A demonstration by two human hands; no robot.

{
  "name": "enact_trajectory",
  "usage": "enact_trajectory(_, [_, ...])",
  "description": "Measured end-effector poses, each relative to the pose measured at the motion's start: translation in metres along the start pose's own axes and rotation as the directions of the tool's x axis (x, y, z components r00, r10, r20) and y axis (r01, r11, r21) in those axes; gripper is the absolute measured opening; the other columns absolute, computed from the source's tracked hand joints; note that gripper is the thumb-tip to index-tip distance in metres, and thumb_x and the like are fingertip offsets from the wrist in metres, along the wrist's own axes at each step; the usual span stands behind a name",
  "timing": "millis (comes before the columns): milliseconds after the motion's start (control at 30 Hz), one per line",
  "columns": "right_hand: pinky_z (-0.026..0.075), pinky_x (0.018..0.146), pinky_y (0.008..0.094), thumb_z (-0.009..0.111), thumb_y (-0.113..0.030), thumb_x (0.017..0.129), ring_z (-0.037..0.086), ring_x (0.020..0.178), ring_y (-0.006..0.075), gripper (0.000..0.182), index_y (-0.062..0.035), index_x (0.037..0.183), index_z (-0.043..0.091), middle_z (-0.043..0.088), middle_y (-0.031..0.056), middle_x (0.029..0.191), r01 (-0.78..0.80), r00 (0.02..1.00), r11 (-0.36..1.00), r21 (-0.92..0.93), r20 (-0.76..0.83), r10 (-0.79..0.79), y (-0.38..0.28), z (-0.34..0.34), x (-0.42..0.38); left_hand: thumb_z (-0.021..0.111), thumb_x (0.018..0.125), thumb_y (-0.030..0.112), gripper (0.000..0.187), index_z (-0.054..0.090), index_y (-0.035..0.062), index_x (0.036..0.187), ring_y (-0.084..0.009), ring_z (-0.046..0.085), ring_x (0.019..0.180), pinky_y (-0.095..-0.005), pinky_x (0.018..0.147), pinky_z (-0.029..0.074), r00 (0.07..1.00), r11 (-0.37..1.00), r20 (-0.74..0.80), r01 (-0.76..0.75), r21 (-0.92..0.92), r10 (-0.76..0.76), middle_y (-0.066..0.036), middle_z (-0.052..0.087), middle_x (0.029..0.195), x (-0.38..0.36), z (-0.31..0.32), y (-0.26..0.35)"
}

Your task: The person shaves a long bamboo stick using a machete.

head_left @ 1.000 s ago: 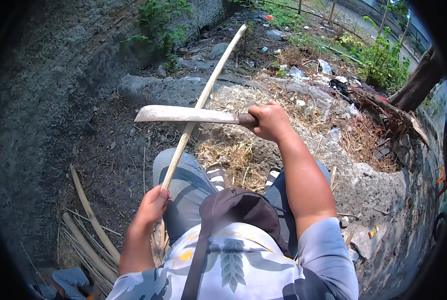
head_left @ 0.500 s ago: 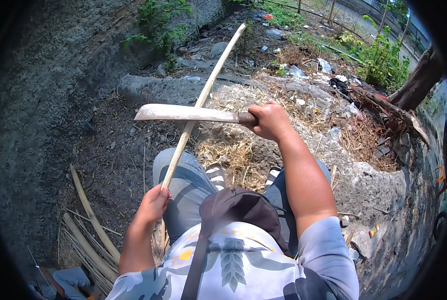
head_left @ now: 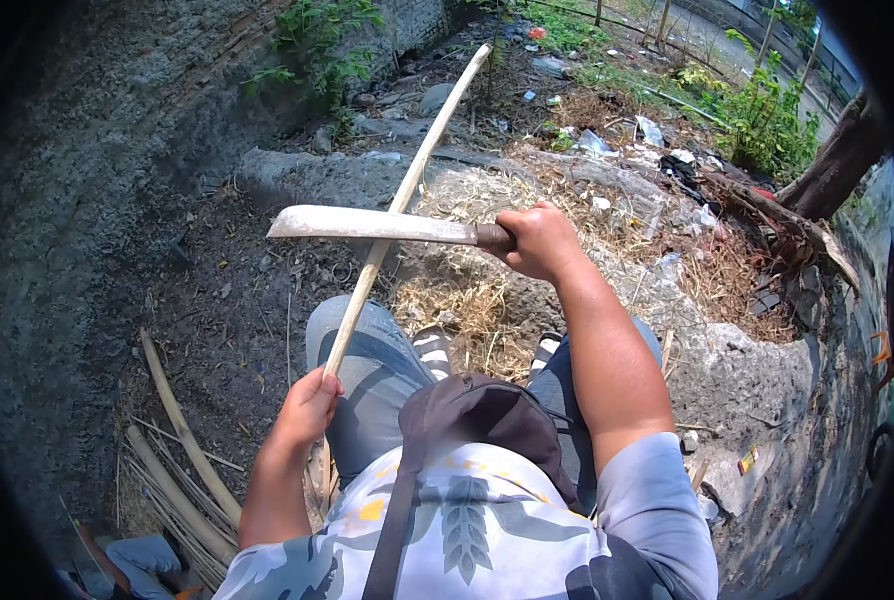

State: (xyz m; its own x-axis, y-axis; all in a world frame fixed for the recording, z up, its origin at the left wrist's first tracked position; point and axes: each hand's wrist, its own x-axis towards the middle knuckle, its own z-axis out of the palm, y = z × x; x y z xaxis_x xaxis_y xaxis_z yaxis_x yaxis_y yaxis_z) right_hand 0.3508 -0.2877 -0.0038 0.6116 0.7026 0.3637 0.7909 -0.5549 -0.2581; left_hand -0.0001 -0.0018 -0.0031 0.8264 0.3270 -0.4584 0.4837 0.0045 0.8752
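A long pale wooden stick (head_left: 445,125) slants up from my lap toward the top middle of the head view. My left hand (head_left: 310,405) is closed around its lower end, above my left thigh. My right hand (head_left: 540,240) grips the brown handle of a machete (head_left: 367,224). The wide blade lies level across the stick near its middle, pointing left. Whether the edge touches the wood or has cut into it cannot be made out.
Curved wooden strips (head_left: 187,430) lie at lower left, near another person's legs (head_left: 147,560). A rough wall (head_left: 97,200) rises on the left. Shavings (head_left: 457,300), a concrete slab (head_left: 747,380), litter and a tree trunk (head_left: 837,165) lie ahead and right.
The machete and stick are almost where they were, with only a very slight shift of the blade. At lower left, the other person's arm has moved slightly.
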Motion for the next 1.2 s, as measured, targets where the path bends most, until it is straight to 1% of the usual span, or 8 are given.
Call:
enact_trajectory(67, [0.051,0.089,0.0425,0.079,-0.025,0.078,0.072,0.08,0.0317,0.018,-0.0162,0.087,0.066,0.073,0.0089,0.079,-0.002,1.0,1.0,0.005,0.0,0.002,-0.0002,-0.0007,0.0001,0.051,0.112,0.037,0.033,0.06,0.0111,0.094,-0.0046,0.037,0.05,-0.0228,0.046,0.029,1.0,1.0,0.012,0.004,-0.026,-0.004,0.006,0.044,0.064,0.0005,-0.0015,-0.0012])
enact_trajectory(467, [0.051,0.09,0.0421,0.08,-0.024,0.075,0.073,0.083,0.0304,0.02,-0.0173,0.089,0.067,0.074,0.0076,0.08,-0.018,0.999,1.0,-0.015,0.038,0.018,-0.0023,-0.0034,0.0,0.052,0.112,0.039,0.033,0.06,0.0115,0.094,-0.0045,0.038,0.051,-0.0226,0.047,0.03,1.0,1.0,-0.007,-0.008,0.001,0.008,0.006,0.045,0.064,-0.0023,0.0014,0.0015])
enact_trajectory(567, [0.051,0.09,0.042,0.08,-0.024,0.076,0.073,0.083,0.0303,0.02,-0.0171,0.089,0.067,0.074,0.0077,0.08,-0.018,0.999,1.0,-0.01,0.037,0.018,-0.0027,-0.0034,0.0003,0.052,0.111,0.037,0.031,0.059,0.0124,0.094,-0.0052,0.033,0.052,-0.0244,0.049,0.026,1.0,1.0,-0.016,-0.001,0.009,0.001,0.007,0.041,0.066,-0.0049,0.0053,0.0065])
enact_trajectory(667, [0.051,0.09,0.0422,0.08,-0.024,0.076,0.073,0.084,0.0306,0.019,-0.017,0.088,0.067,0.074,0.0083,0.08,-0.017,0.999,1.0,0.003,0.042,0.017,-0.0018,-0.0024,0.0007,0.052,0.111,0.038,0.031,0.059,0.013,0.094,-0.0051,0.033,0.053,-0.0244,0.049,0.025,1.0,1.0,-0.002,0.006,-0.011,-0.006,0.008,0.04,0.066,-0.003,0.003,0.0044])
enact_trajectory(733, [0.051,0.09,0.0425,0.079,-0.025,0.077,0.073,0.084,0.031,0.018,-0.0168,0.088,0.067,0.074,0.0088,0.081,-0.027,0.998,1.0,0.015,0.049,0.027,-0.0033,-0.0035,0.0006,0.052,0.112,0.037,0.032,0.06,0.0119,0.094,-0.005,0.036,0.052,-0.0235,0.048,0.029,1.0,1.0,-0.002,0.003,-0.02,-0.003,0.007,0.043,0.065,-0.0006,0.0008,0.0016])
enact_trajectory(767, [0.051,0.09,0.0428,0.079,-0.026,0.078,0.073,0.084,0.0312,0.018,-0.0166,0.088,0.067,0.074,0.009,0.081,-0.026,0.999,1.0,0.017,0.044,0.026,-0.0035,-0.0033,0.0005,0.051,0.112,0.037,0.033,0.061,0.0113,0.094,-0.0049,0.038,0.052,-0.0231,0.048,0.03,1.0,1.0,-0.002,0.002,-0.025,-0.002,0.006,0.045,0.064,0.0,0.0001,0.0006])
enact_trajectory(1000, [0.051,0.09,0.0441,0.079,-0.032,0.083,0.072,0.082,0.0329,0.02,-0.0159,0.086,0.068,0.073,0.0098,0.08,-0.037,0.999,0.998,0.047,0.023,0.036,-0.0068,-0.0058,-0.0004,0.051,0.112,0.037,0.033,0.06,0.0114,0.094,-0.0049,0.038,0.052,-0.0233,0.048,0.03,1.0,1.0,-0.011,0.001,-0.002,-0.001,0.006,0.045,0.064,0.0005,0.0001,0.0015])
enact_trajectory(1200, [0.051,0.086,0.0453,0.08,-0.043,0.084,0.072,0.08,0.0345,0.03,-0.0153,0.085,0.068,0.072,0.0105,0.077,-0.027,1.0,0.998,0.061,-0.008,0.027,-0.0063,-0.0039,-0.0004,0.051,0.112,0.037,0.032,0.061,0.0116,0.094,-0.0048,0.038,0.053,-0.023,0.048,0.029,1.0,1.0,-0.008,0.021,0.018,-0.021,0.006,0.045,0.066,-0.001,0.0011,0.004])
